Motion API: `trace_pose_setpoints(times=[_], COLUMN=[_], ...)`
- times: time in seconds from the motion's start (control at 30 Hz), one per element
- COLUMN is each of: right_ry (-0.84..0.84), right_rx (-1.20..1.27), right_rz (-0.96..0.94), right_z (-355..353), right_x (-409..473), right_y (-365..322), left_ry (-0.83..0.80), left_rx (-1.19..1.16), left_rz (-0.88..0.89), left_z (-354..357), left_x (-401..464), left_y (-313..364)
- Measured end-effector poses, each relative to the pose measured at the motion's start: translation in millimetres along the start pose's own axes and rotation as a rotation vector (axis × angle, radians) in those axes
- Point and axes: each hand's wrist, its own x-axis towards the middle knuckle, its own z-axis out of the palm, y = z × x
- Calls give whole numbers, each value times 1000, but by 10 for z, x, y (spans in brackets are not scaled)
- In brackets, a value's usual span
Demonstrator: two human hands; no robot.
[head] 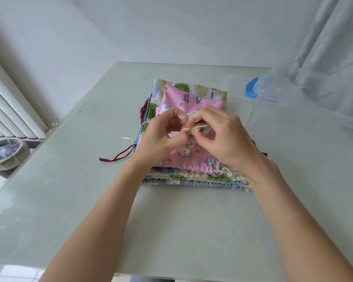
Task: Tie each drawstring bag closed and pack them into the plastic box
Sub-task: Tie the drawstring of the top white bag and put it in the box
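Your left hand (161,135) and right hand (218,135) both pinch the cord (194,128) above the bag stack (192,174), mid-table (69,190); plastic box (293,110) at right edge.

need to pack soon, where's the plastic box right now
In the head view the clear plastic box sits at the table's far right, just right of the stack of bags, beyond the right hand.

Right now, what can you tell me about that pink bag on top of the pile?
The pink drawstring bag is thin cotton-like cloth printed with white unicorns, stars and the words "little unicorn". It lies flat on top of the stack of bags, gathered mouth toward the person, cream cord at its right corner. Both hands work just above it.
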Motion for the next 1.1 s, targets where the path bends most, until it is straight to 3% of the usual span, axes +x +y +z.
trace_pose_setpoints(times=[0.2,0.43,0.63,0.93,1.1], right_ry=[26,298,293,294,223], right_rx=[73,-217,-150,-134,-116], right_rz=[119,103,-121,-160,-149], right_z=[-66,152,7,24,10], right_x=[-11,-4,-30,-37,-36], right_y=[55,-44,51,129,148], left_ry=[100,151,41,53,120], left_rx=[110,118,-108,124,424], left_rz=[-6,114,-13,7,242], left_z=[92,86,-11,-61,-64], left_x=[20,9,24,33,29], left_y=[7,68,127,134,133])
